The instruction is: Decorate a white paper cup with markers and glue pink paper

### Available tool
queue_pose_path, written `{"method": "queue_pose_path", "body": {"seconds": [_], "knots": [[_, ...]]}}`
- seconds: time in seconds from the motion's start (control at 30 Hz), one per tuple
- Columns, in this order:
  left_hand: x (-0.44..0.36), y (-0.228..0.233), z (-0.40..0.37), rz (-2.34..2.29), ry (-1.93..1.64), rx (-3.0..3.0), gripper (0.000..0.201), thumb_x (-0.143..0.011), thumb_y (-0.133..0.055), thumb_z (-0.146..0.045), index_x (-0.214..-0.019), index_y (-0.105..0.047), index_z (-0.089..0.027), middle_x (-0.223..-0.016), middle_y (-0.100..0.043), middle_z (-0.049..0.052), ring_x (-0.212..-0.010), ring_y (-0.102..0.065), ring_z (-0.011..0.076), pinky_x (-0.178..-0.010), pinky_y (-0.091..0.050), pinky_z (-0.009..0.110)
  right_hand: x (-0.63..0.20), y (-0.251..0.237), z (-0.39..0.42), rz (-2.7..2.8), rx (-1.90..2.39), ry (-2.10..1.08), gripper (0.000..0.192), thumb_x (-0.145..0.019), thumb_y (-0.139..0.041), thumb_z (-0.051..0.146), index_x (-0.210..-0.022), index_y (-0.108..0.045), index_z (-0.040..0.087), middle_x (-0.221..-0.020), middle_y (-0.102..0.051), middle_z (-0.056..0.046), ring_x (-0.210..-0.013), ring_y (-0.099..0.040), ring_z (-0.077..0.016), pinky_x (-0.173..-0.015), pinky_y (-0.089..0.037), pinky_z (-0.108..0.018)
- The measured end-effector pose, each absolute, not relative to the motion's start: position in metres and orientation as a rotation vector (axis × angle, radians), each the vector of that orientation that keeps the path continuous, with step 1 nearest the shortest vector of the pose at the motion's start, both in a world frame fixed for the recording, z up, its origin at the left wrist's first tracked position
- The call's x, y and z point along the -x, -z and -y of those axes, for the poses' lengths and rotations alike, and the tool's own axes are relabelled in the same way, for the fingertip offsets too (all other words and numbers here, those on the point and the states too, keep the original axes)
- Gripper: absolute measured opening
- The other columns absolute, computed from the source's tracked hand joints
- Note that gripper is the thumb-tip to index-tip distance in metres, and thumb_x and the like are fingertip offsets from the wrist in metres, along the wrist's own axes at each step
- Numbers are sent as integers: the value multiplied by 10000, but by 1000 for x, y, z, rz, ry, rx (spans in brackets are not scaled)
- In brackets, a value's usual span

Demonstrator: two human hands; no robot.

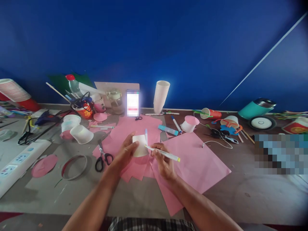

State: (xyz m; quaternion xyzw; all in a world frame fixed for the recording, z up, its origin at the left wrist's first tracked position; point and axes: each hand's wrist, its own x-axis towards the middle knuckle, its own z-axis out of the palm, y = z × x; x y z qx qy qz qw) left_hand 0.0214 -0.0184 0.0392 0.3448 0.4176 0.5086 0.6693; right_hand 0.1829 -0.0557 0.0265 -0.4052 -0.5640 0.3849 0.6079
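left hand (125, 153) clasps 1 white paper cup (140, 146) at frame center; right hand (163, 162) pinches a marker (163, 153), tip touching the cup, over pink paper (192, 160).

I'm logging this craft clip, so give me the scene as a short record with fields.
left hand: left hand holds a white paper cup above the pink paper sheets
right hand: right hand holds a marker, tip touching the cup
nearby: scissors lie left of the hands; cup stack stands behind
surface: table
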Motion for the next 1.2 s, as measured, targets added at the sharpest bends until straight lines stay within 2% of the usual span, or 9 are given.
{"method": "queue_pose_path", "body": {"seconds": [0.23, 0.4, 0.5, 0.63, 0.73, 0.8, 0.93, 1.2], "knots": [[-21, -38, 18, -921, -1171, -783, 655, -657, -808, -301, -1264, -573, -231, -857, -623, -11, -709, -578, 137, -605, -474, 219, -182, -20, 57, 1310, 931, -835, 327, -962, -458, 480, -1067, -634, 226, -839, -644, -45, -796, -612, -201, -746, -494, -358], [-20, -35, 18, -896, -1156, -808, 668, -684, -793, -325, -1299, -548, -232, -844, -620, -11, -703, -578, 139, -600, -466, 219, -179, -14, 55, 1236, 925, -879, 371, -982, -423, 478, -1222, -571, 238, -708, -617, 6, -727, -616, -185, -778, -501, -362], [-19, -34, 17, -914, -1152, -821, 688, -688, -791, -331, -1318, -534, -231, -839, -614, -14, -696, -570, 135, -591, -462, 218, -179, -15, 55, 1262, 959, -865, 374, -975, -439, 480, -1214, -582, 230, -624, -589, 32, -643, -600, -172, -747, -501, -347], [-20, -36, 17, -950, -1159, -801, 716, -665, -806, -340, -1319, -536, -228, -811, -605, -19, -683, -571, 136, -576, -454, 217, -178, -14, 57, 1337, 988, -770, 343, -979, -440, 439, -1190, -600, 221, -617, -615, 30, -629, -609, -165, -762, -500, -342], [-21, -38, 17, -953, -1169, -783, 746, -633, -827, -332, -1314, -541, -225, -776, -595, -29, -666, -567, 133, -568, -450, 217, -177, -10, 57, 1351, 1002, -773, 314, -983, -445, 373, -1218, -595, 230, -608, -607, 40, -569, -583, -146, -685, -500, -313], [-22, -40, 17, -945, -1172, -768, 755, -622, -834, -322, -1312, -543, -226, -775, -594, -31, -667, -564, 131, -574, -452, 215, -177, -7, 56, 1364, 1038, -762, 288, -973, -464, 330, -1207, -606, 241, -650, -612, 30, -582, -581, -146, -643, -490, -298], [-22, -40, 17, -916, -1192, -747, 730, -628, -832, -304, -1299, -554, -233, -827, -616, -18, -700, -571, 137, -589, -460, 217, -178, -7, 52, 1441, 1049, -651, 244, -921, -488, 234, -1136, -602, 243, -785, -616, -6, -681, -593, -167, -672, -484, -310], [-18, -33, 17, -868, -1208, -775, 626, -701, -800, -325, -1276, -570, -235, -882, -653, 4, -735, -600, 147, -607, -478, 222, -178, -7, 50, 1726, 978, -391, 512, -780, -474, 52, -1262, -465, 225, -935, -565, -49, -815, -568, -205, -743, -491, -345]]}}
